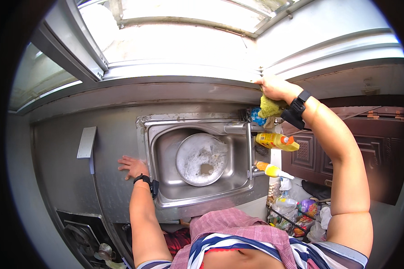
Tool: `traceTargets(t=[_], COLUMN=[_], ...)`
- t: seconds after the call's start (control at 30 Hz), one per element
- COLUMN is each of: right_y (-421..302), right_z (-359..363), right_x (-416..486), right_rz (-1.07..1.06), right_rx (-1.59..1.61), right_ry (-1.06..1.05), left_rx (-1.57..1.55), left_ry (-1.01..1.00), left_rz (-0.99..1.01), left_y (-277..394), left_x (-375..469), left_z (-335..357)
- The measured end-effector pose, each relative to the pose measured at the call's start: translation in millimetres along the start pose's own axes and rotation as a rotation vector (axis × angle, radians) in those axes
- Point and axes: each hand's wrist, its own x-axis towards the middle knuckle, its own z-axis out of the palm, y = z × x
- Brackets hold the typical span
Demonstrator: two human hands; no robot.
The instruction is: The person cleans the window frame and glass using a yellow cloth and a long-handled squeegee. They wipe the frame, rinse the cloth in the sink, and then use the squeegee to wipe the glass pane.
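My right hand (276,88) grips a yellow-green cloth (270,107) at the right end of the window sill (188,74), its fingers against the frame's lower track. Most of the cloth hangs below the hand. My left hand (133,166) rests palm down, fingers spread, on the stainless steel counter (118,134) just left of the sink (161,158). In the sink basin sits a round metal basin (192,158) with foamy suds on it. A dark band with a device is strapped to each wrist.
Right of the sink stand a yellow detergent bottle (272,141) and a second yellow-orange bottle (272,170). A white-and-blue scraper-like tool (87,144) lies on the counter at left. At lower left is a gas hob (84,232). A rack (289,218) at right holds bags and bottles.
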Motion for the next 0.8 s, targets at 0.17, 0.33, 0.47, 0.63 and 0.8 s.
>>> traceTargets(t=[0.17,0.33,0.47,0.63,0.8], right_y=[-19,-31,-30,-27,-33], right_z=[-7,-20,-24,-19,-30], right_x=[10,16,22,31,28], right_rz=[0.160,0.090,0.079,0.084,0.080], right_rx=[-0.285,-0.548,-0.598,-0.655,-0.680], right_ry=[-0.150,-0.288,-0.317,-0.325,-0.338], left_rx=[0.089,-0.008,0.069,0.004,0.107], left_ry=[0.043,-0.040,0.000,0.016,0.091], left_rz=[-0.010,0.027,0.006,0.037,-0.009], left_y=[0,-2,-3,-5,-1], left_x=[-1,-4,-4,-5,-2], left_z=[-1,-12,-14,-12,-5])
